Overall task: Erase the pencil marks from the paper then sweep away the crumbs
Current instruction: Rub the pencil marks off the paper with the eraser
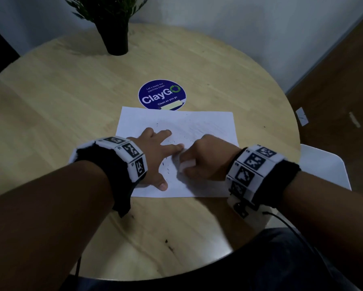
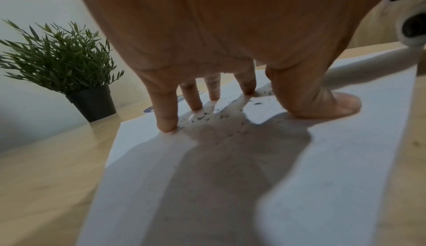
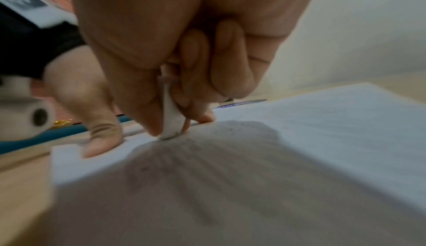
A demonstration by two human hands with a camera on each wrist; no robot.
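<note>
Erasing under way, crumbs unswept

Head view: splayed left hand [image 1: 153, 152] pins the paper [image 1: 197, 124]; the right hand [image 1: 203, 160] pinches the eraser [image 1: 185, 164]. Left wrist: crumbs [image 2: 202, 117] litter the sheet. Right wrist: eraser tip touching paper; sweeping apparently remains.

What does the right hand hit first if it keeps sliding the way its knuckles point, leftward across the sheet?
Likely the left hand: its index fingertip lies just ahead of the right hand and eraser on the paper.

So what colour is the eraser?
White, the eraser pinched in the right hand; the right wrist view shows it best.
</note>
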